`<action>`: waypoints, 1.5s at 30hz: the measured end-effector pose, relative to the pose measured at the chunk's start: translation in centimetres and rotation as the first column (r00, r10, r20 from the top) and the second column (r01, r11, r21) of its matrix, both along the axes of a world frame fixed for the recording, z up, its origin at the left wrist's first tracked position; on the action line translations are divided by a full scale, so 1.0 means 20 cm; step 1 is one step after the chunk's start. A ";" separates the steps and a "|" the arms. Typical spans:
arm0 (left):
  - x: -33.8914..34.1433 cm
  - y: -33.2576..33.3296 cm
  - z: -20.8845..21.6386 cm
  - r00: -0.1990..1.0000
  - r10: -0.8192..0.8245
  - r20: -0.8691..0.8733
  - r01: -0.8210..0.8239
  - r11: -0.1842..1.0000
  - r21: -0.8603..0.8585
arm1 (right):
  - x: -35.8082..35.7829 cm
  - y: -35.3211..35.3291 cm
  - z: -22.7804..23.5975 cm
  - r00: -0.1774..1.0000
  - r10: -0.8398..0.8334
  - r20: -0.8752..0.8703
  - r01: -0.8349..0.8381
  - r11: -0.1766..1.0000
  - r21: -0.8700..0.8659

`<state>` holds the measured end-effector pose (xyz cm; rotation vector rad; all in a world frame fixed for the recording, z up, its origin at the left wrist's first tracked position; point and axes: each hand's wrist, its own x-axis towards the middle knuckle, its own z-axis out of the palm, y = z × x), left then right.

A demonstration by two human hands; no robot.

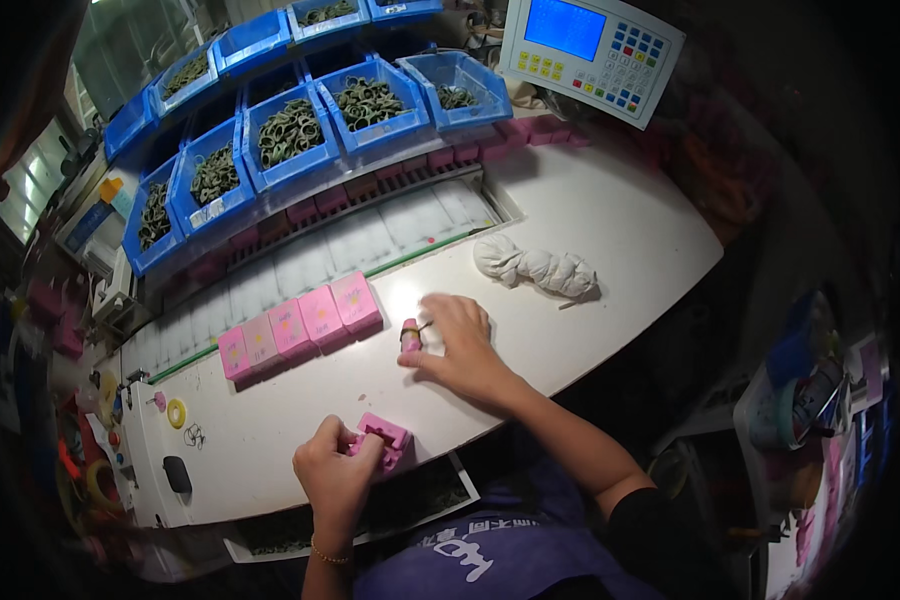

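My left hand (332, 468) is closed on a pink block with a hollowed face (394, 436), low over the table's front edge. Thumb and fingers press at its hollow, covering part of it. Farther forward and to the right, my right hand (462, 348) curls around a small pink piece (410, 342). A dark ring-like band circles that piece, and the thumb touches its lower end. The fingertips on its upper side are slightly blurred. Left of this hand, several pink blocks (292, 328) with handwritten marks stand side by side in a row.
Blue bins (295, 145) of dark greenish rings stand in tiers at the back. A white cloth bundle (535, 267) lies right of my right hand. A keypad console (595, 55) is at the far right. Yellow tape (176, 413) and a black object (177, 474) sit left; an open drawer (467, 478) is below.
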<state>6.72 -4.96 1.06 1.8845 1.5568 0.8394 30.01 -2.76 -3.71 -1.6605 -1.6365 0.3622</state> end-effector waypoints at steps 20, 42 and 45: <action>-0.09 0.10 -0.11 0.828 -0.495 -0.262 0.534 0.839 0.102 | -0.20 0.10 0.00 0.858 0.160 0.488 -0.229 0.970 0.086; -0.11 0.12 -0.18 0.847 -0.514 -0.134 0.527 0.844 0.097 | -0.09 -0.25 0.24 0.737 0.529 0.421 -0.593 0.805 0.026; -0.11 0.11 -0.17 0.840 -0.524 -0.136 0.537 0.839 0.082 | -0.08 -0.26 0.27 0.821 0.539 0.188 -0.567 0.809 0.156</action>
